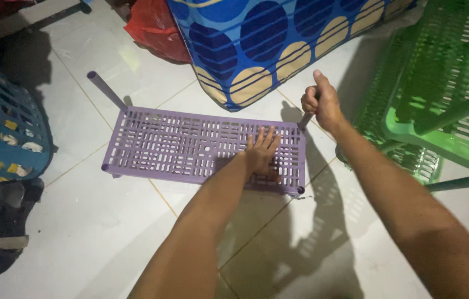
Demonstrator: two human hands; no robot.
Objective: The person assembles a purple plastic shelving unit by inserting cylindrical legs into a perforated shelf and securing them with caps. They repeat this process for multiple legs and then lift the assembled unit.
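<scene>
Purple shelf panel point(190, 147): your left hand point(262, 155) presses flat, fingers spread; right hand point(320, 102) at 1 o'clock fists the leg tube point(305, 120), seating it; push straight down next

Two bare arms reach into the picture from the bottom edge. No sleeves cover them, and the left hand point(261, 155) and the right hand point(320, 102) wear no gloves, rings or watch. Each arm is long and thin, the fingers are bare too, and the thumb of the right hand shows a short, plain nail.
</scene>
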